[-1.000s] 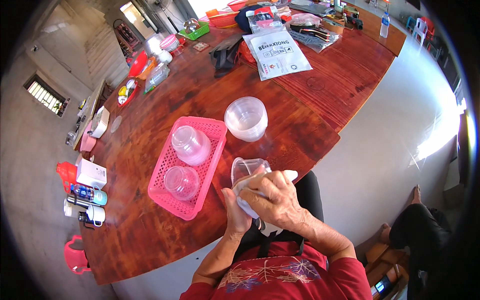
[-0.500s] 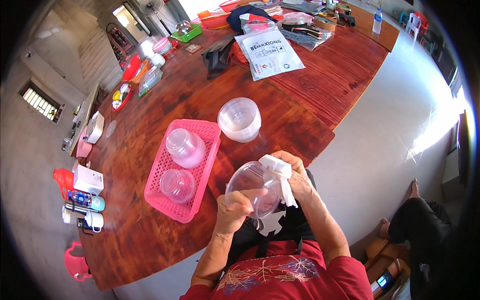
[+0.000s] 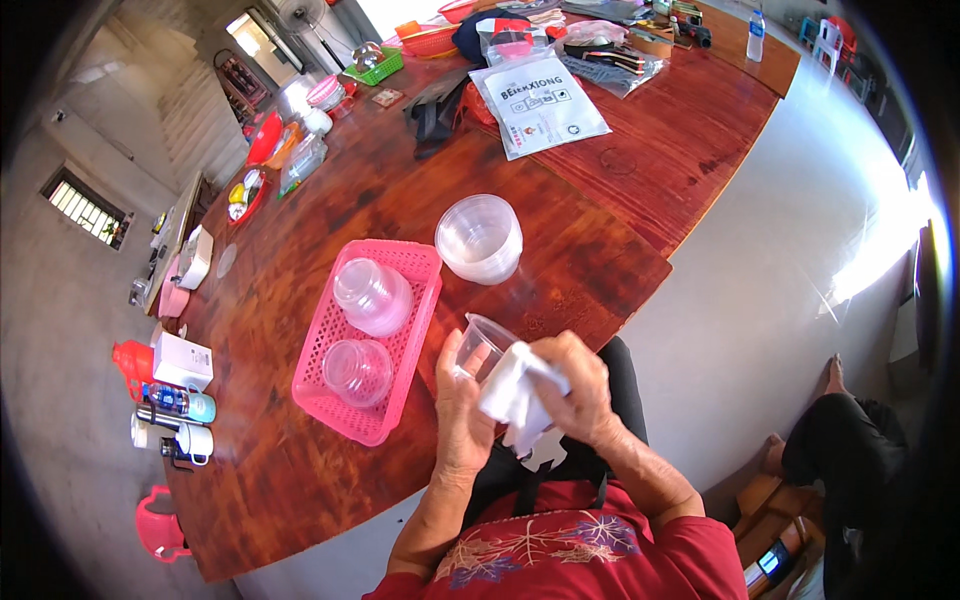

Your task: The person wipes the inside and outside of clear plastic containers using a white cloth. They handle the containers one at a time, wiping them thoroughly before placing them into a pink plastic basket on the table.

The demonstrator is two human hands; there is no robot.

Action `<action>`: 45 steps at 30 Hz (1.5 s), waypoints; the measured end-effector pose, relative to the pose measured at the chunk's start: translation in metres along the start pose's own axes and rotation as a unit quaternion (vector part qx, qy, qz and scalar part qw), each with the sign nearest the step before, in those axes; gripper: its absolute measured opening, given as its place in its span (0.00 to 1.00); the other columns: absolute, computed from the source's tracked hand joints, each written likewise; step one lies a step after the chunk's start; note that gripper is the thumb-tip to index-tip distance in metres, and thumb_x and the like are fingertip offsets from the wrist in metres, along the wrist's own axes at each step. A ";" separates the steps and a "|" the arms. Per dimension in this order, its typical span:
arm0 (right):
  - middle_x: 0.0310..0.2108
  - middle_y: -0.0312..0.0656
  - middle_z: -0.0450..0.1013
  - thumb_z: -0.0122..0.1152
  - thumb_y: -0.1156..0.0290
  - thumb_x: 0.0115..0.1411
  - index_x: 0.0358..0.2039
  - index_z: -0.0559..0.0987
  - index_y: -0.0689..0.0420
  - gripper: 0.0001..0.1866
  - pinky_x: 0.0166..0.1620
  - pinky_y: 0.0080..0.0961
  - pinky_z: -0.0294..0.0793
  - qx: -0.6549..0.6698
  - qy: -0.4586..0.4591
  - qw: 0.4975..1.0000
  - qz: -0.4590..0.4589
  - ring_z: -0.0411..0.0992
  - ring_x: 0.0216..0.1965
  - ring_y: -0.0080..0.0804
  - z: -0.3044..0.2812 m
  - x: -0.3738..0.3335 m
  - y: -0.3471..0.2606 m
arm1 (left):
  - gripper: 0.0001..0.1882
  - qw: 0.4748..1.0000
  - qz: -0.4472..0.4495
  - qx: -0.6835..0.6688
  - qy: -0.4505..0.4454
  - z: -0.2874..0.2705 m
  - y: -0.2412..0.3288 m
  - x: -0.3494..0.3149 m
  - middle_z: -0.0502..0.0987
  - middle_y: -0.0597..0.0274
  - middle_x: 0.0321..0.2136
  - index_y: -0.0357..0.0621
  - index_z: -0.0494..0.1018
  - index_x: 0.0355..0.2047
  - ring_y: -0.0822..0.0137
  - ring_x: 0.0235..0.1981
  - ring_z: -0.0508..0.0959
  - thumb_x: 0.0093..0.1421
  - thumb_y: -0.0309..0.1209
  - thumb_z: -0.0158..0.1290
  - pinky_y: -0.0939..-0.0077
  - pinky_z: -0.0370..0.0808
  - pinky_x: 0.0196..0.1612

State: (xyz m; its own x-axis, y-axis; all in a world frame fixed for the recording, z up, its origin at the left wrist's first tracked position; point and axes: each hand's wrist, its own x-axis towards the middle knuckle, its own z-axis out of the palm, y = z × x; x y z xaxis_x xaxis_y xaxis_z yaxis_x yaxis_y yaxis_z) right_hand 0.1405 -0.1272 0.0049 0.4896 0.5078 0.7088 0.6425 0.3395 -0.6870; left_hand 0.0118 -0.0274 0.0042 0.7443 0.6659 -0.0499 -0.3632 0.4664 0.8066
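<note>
Over my lap, by the table's near edge, my left hand [image 3: 464, 405] grips a clear plastic bowl [image 3: 478, 340], its fingers around the outside. My right hand [image 3: 580, 385] is closed on a white cloth [image 3: 515, 385], pressed against the bowl and hiding much of it. To the left lies a pink perforated basket [image 3: 415, 330] holding upside-down clear bowls: a stack [image 3: 372, 295] toward the far end and another [image 3: 357, 372] nearer me. Just beyond my hands, a stack of clear bowls [image 3: 480, 240] stands upright on the wooden table [image 3: 280, 460].
A white printed plastic bag [image 3: 540, 105] lies farther back among cloths and packages. Cups and bottles [image 3: 190, 440] crowd the left edge beside a white box [image 3: 182, 360]. A water bottle [image 3: 755, 38] stands far right. Another person's legs [image 3: 835, 450] are at the lower right.
The bowl has tilted and turned from facing me to partly edge-on. My right hand with the cloth has moved left and down across it, and my left hand has shifted to its outer side.
</note>
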 end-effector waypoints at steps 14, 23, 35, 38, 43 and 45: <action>0.35 0.45 0.70 0.57 0.83 0.56 0.39 0.74 0.61 0.10 0.36 0.26 0.73 0.071 0.104 0.984 0.124 0.73 0.34 0.33 0.005 0.023 -0.006 | 0.33 0.968 -0.134 -0.190 -0.091 -0.018 0.009 0.013 0.66 0.45 0.53 0.45 0.57 0.61 0.45 0.53 0.70 0.59 0.45 0.50 0.42 0.80 0.39; 0.36 0.43 0.67 0.62 0.72 0.46 0.39 0.77 0.55 0.16 0.39 0.34 0.71 -0.190 -0.241 0.951 -0.043 0.68 0.37 0.40 0.014 0.001 0.018 | 0.33 0.988 -0.115 -0.064 -0.075 -0.035 0.005 0.015 0.68 0.50 0.54 0.47 0.60 0.60 0.50 0.53 0.70 0.57 0.46 0.52 0.44 0.75 0.45; 0.36 0.48 0.71 0.63 0.76 0.46 0.35 0.76 0.61 0.13 0.41 0.36 0.75 -0.016 -0.166 0.986 -0.028 0.73 0.37 0.46 0.030 0.008 -0.009 | 0.29 0.962 -0.133 -0.216 -0.098 -0.030 -0.001 0.010 0.68 0.45 0.53 0.45 0.59 0.59 0.52 0.52 0.72 0.62 0.44 0.45 0.57 0.74 0.51; 0.41 0.50 0.70 0.65 0.72 0.43 0.33 0.75 0.64 0.16 0.40 0.37 0.76 -0.179 -0.218 0.959 -0.036 0.74 0.38 0.44 0.027 0.012 -0.007 | 0.32 0.952 -0.118 -0.274 -0.065 -0.034 -0.006 0.009 0.68 0.40 0.54 0.39 0.61 0.58 0.50 0.52 0.72 0.62 0.51 0.40 0.54 0.69 0.56; 0.35 0.47 0.74 0.64 0.67 0.47 0.34 0.76 0.59 0.14 0.34 0.35 0.78 -0.119 -0.339 0.932 0.052 0.75 0.32 0.44 0.030 -0.001 -0.007 | 0.33 0.991 -0.080 -0.077 -0.079 -0.028 -0.004 0.010 0.67 0.39 0.54 0.37 0.60 0.59 0.49 0.52 0.72 0.62 0.51 0.40 0.57 0.68 0.56; 0.34 0.47 0.74 0.64 0.68 0.48 0.33 0.76 0.58 0.13 0.32 0.35 0.77 0.019 -0.337 0.937 0.090 0.75 0.30 0.45 0.028 0.005 -0.007 | 0.33 0.985 -0.083 -0.098 -0.113 -0.028 -0.004 0.012 0.67 0.38 0.54 0.37 0.60 0.59 0.49 0.52 0.72 0.63 0.51 0.38 0.56 0.69 0.56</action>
State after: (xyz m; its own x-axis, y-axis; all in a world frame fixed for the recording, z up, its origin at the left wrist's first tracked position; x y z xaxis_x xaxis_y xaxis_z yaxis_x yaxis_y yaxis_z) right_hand 0.1218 -0.1046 0.0085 0.0953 0.9398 0.3281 0.5577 0.2226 -0.7996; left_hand 0.0065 -0.0046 -0.0163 0.9004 0.4345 -0.0215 -0.3103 0.6761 0.6683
